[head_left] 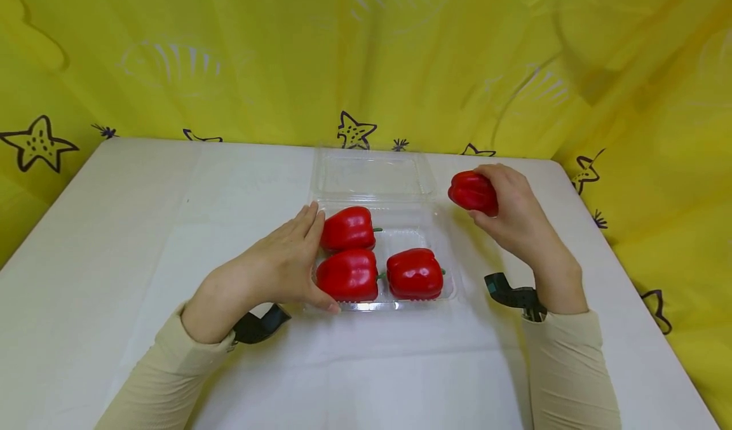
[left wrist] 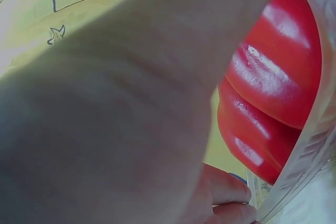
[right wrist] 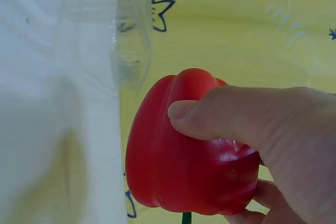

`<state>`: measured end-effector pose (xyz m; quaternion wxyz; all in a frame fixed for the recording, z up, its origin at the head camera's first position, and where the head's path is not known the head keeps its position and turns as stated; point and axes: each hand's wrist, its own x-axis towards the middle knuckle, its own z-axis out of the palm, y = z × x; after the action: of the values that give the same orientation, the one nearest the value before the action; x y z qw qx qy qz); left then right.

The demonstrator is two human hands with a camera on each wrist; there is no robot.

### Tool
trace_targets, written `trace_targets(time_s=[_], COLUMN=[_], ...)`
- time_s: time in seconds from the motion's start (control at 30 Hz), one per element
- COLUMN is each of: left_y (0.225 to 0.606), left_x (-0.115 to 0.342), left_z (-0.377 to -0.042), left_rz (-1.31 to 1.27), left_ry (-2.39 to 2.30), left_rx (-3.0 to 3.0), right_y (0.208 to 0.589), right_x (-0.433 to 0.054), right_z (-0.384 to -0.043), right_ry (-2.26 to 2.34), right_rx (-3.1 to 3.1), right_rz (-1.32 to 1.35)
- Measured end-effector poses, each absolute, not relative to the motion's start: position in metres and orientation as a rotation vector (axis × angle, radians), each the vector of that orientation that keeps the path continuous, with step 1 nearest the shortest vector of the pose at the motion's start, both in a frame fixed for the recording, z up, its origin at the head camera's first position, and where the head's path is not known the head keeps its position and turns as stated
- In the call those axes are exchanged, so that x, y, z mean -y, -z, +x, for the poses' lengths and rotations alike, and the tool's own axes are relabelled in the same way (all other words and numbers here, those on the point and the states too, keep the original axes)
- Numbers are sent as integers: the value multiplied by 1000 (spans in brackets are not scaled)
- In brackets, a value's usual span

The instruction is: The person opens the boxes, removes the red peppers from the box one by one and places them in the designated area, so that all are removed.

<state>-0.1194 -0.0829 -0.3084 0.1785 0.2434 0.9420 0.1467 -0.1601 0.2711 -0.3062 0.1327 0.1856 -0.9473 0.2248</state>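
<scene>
Red pepper (head_left: 471,192) is in the right hand (head_left: 515,208), to the right of the clear box (head_left: 452,284) and apart from it. This hand is half closed: its thumb presses one side of the pepper, and the fingers go round the other. The left hand (head_left: 280,258) is rather wide, with fingers nearly straight and thumb spread; it touches the left side of the box, and the thumb lies at the near edge.

Inside the box, two peppers (head_left: 347,275) are at the left and one pepper (head_left: 415,273) at the near right; the far right shows bare floor. The opened lid (head_left: 372,173) lies behind, close to the far edge of the table (head_left: 400,366). White surface extends widely to the left and in front.
</scene>
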Motion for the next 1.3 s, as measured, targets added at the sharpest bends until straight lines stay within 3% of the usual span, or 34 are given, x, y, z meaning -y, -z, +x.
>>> trace_targets(time_s=[0.73,1.3], left_y=[310,309], left_x=[83,83], left_z=[-120,-121], left_rz=[682,680], left_ry=[-413,-408], left_rx=[-2653,-2655], right_y=[337,340], right_x=[-287,-285], right_z=[-176,-176], right_ry=[-562,-575], right_rx=[2915,2961], right_rz=[319,328])
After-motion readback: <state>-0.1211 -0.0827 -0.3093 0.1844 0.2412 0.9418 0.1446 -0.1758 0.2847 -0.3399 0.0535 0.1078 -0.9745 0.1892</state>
